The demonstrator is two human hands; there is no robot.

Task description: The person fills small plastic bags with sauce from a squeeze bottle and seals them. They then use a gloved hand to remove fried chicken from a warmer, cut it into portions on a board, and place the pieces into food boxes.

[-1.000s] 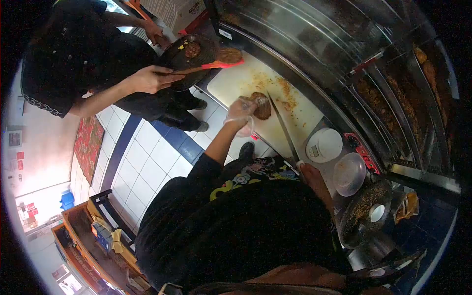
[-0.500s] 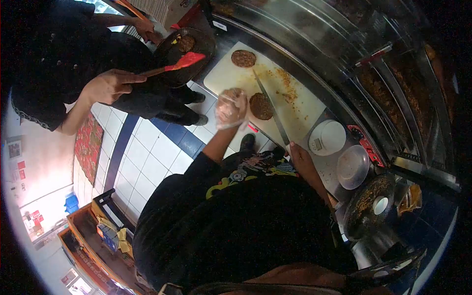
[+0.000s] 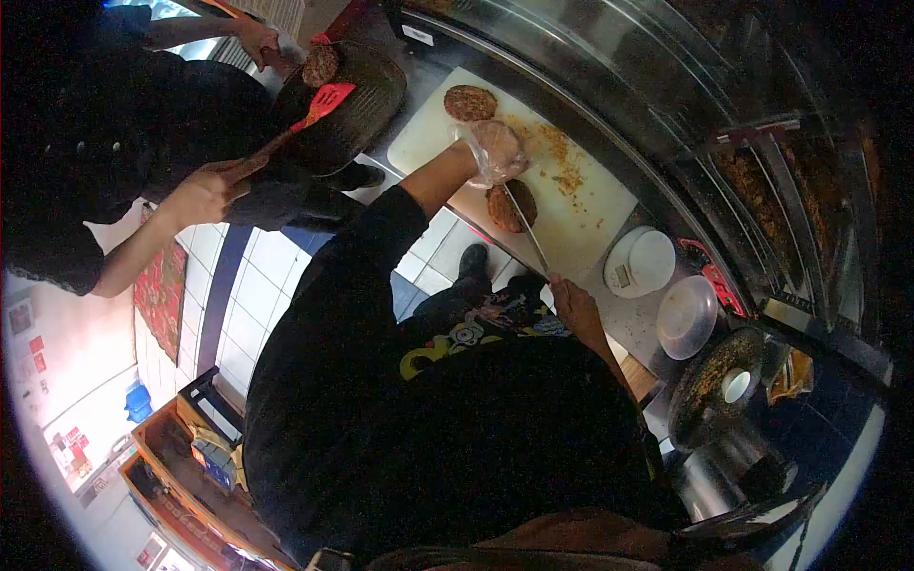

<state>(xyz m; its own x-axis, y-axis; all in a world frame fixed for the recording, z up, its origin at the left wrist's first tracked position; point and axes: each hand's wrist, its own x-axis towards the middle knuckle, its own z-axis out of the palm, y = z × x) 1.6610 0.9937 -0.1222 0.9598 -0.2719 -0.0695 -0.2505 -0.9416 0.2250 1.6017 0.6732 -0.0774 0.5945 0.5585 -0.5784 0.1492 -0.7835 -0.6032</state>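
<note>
My left hand [image 3: 497, 154], in a clear plastic glove, is closed over the far end of a long knife [image 3: 535, 233], hiding its tip. My right hand [image 3: 573, 303], bare, grips the knife's handle near the board's near corner. The narrow blade crosses over a browned round patty [image 3: 511, 207] on the white cutting board [image 3: 595, 195]. Beyond my left hand, another browned patty [image 3: 470, 103] lies at the board's far end. Brown crumbs [image 3: 564, 164] are scattered along the board.
At left, a co-worker's hand [image 3: 195, 198] holds a red spatula [image 3: 322, 103] over a dark pan [image 3: 367, 90] with a patty. A white scale [image 3: 640, 261], a plastic lid [image 3: 686, 318] and a crumb-coated pan [image 3: 693, 404] stand to the right. A glass-fronted case [image 3: 609, 57] borders the counter.
My left hand has moved from beside the board onto the knife's far end. The blade has turned and looks narrower. The co-worker's pan tilts more and its patty has shifted toward the far edge.
</note>
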